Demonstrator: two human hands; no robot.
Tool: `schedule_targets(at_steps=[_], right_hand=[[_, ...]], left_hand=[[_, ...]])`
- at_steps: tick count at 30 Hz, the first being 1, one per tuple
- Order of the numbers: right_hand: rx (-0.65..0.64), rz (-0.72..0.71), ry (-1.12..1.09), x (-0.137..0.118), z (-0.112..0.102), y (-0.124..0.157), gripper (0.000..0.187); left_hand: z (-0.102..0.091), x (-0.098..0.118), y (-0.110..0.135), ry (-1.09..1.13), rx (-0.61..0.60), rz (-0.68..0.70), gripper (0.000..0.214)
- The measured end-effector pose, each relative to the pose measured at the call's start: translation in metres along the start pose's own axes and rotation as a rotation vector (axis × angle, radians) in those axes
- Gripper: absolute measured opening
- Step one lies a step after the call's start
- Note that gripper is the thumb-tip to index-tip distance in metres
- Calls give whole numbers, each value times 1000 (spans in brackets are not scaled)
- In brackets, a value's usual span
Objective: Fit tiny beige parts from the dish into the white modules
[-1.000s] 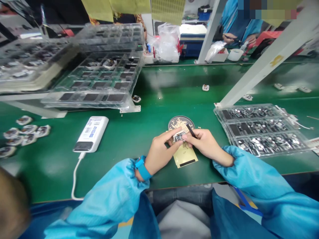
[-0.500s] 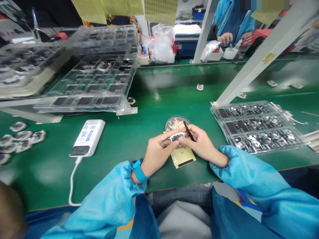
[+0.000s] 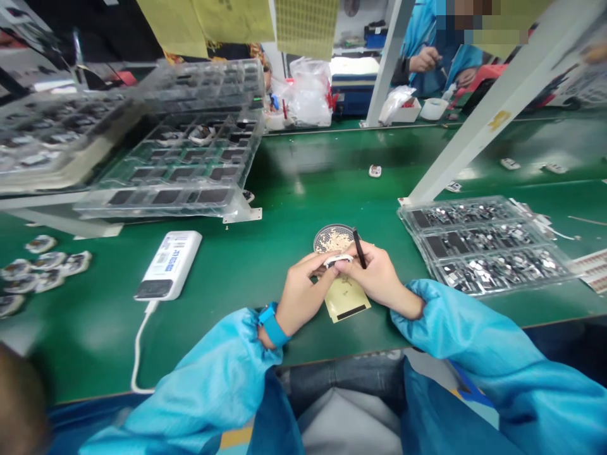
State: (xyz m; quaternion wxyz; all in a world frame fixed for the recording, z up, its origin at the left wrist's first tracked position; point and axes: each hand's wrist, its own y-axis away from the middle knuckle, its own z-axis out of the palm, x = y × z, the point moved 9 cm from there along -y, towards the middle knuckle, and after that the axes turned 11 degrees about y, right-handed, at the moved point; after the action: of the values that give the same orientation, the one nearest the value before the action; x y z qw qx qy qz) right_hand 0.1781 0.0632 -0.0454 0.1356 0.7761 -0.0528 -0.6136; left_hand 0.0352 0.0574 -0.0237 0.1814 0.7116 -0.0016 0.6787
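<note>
My left hand pinches a small white electronic part between its fingertips, just above the work spot. My right hand grips a slim black tool, and its fingertips press against the same part from the other side. Under my hands lies a round dark dish holding many small gold-brown pieces, partly hidden by my fingers. A gold-yellow card with a black strip lies flat on the green bench just below it.
A white power bank with a white cable lies left of my hands. Clear plastic trays are stacked at the back left, and a tray of metal parts sits at right. Loose white parts lie far left. A co-worker's hand shows beyond a white beam.
The black tool now stands more upright. The white part has tilted in my fingers, showing more of its white edge. The whole view has shifted slightly.
</note>
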Motion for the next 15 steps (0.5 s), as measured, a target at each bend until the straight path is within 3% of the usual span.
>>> schedule_targets(at_steps=[9,15], right_hand=[[52,18,6,-2,2,-4,40],[-30,22,49,6,2,-10,35]], left_hand=[[-2,11,2,-107,137,94,21],[3,-11,-8,129,67,-69,29]])
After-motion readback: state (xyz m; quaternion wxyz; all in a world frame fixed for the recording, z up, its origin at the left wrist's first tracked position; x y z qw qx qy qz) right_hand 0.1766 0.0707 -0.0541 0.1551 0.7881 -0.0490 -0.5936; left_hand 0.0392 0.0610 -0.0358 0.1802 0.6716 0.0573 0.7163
